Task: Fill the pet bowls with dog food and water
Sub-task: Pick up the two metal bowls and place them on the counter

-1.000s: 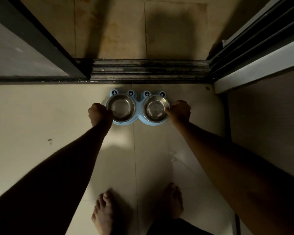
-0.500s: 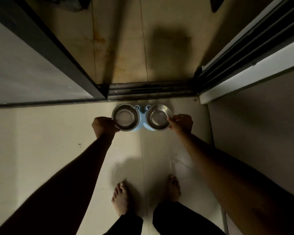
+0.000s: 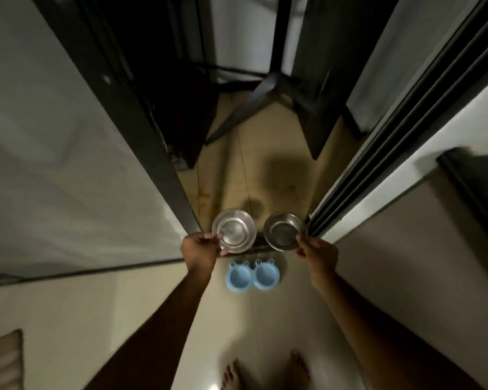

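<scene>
Overhead, looking down past two bare forearms at a dim doorway. Left hand clamped on the near rim of a steel bowl, thumb over the edge, remaining fingers tucked under and out of sight. Right hand pinching the near right rim of a second steel bowl, fingertips partly hidden behind the metal. Both bowls held up in the air side by side, apart from each other, tilted slightly toward the camera, insides showing bare metal; contents hard to judge in the low light, though nothing obvious inside. Below them on the pale floor, a blue plastic bowl stand with two round wells, both showing plain blue, small frog-eye bumps along its far edge. Stand lying just short of the sliding door track, mostly covered by the bowls and hands. Dark door frame slanting up on the left, stacked dark rails on the right, both smeared by blur. Beyond the threshold, a yellowish tiled floor with stains and a round shadow, plus dark furniture legs too blurred to identify. Bare toes cut off at the bottom edge. Striped fabric corner cut off at lower left, impossible to name.
</scene>
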`<state>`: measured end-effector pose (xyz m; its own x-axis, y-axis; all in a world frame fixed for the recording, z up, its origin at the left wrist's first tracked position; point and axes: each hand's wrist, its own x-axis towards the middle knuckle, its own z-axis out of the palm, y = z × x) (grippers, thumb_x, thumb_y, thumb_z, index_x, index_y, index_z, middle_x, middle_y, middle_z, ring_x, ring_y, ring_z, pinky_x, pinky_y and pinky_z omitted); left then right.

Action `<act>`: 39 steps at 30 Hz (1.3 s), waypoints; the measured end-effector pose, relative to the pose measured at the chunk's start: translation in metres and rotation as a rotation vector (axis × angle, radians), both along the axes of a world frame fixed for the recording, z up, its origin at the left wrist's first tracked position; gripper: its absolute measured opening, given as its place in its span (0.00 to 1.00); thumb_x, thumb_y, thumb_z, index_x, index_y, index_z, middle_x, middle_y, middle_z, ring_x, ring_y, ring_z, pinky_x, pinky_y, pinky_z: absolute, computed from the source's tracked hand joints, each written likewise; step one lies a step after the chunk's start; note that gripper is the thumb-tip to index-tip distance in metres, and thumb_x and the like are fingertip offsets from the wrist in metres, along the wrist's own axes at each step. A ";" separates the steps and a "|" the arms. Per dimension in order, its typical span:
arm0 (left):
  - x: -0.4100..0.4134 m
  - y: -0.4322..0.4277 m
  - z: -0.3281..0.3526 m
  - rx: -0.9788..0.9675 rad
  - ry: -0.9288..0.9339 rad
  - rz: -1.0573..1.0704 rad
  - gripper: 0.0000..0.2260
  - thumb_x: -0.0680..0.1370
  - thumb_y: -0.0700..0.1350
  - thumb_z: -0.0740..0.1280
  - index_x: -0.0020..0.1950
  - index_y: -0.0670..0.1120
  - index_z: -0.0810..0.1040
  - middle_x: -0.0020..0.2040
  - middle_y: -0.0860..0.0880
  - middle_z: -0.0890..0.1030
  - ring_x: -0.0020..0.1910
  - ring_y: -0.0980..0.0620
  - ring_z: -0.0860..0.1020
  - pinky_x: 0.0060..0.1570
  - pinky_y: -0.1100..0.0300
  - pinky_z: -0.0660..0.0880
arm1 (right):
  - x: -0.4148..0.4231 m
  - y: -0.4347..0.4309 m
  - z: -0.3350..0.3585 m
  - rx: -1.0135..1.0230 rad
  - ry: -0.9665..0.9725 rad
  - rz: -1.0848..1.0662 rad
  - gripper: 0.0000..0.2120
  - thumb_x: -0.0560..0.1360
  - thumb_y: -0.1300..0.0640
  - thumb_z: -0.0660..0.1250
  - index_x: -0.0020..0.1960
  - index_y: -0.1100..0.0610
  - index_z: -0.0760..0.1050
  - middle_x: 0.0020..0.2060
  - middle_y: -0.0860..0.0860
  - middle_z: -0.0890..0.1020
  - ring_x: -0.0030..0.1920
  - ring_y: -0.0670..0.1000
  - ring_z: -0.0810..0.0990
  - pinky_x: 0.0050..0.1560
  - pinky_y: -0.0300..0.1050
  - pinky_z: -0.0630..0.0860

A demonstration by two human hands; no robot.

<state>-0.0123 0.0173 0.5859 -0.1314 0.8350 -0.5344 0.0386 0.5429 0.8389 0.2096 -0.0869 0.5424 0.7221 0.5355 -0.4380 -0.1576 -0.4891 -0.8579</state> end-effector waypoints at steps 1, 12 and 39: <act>0.002 0.000 0.025 0.015 -0.023 0.002 0.11 0.71 0.26 0.70 0.34 0.37 0.74 0.36 0.40 0.80 0.34 0.40 0.80 0.24 0.55 0.80 | -0.001 0.000 0.025 0.049 0.028 -0.042 0.14 0.71 0.55 0.75 0.28 0.56 0.81 0.23 0.50 0.81 0.31 0.54 0.82 0.38 0.48 0.82; 0.000 -0.012 0.217 0.266 -0.140 -0.122 0.04 0.72 0.33 0.73 0.40 0.34 0.80 0.36 0.38 0.82 0.28 0.49 0.83 0.30 0.60 0.82 | -0.005 -0.029 0.238 0.426 0.288 -0.303 0.10 0.67 0.64 0.78 0.41 0.64 0.77 0.42 0.61 0.83 0.43 0.59 0.83 0.41 0.51 0.83; 0.348 -0.222 0.295 0.219 -0.297 -0.858 0.07 0.72 0.33 0.72 0.48 0.31 0.79 0.42 0.36 0.82 0.36 0.43 0.83 0.28 0.60 0.81 | 0.189 -0.341 0.328 0.520 0.098 -0.989 0.13 0.71 0.60 0.75 0.53 0.64 0.78 0.45 0.60 0.84 0.41 0.52 0.85 0.40 0.41 0.83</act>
<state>0.3352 -0.2046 0.8807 0.6934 0.6694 -0.2665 0.1207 0.2567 0.9589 0.3991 -0.4282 0.8708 0.9057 -0.1199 -0.4066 -0.3567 0.3023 -0.8839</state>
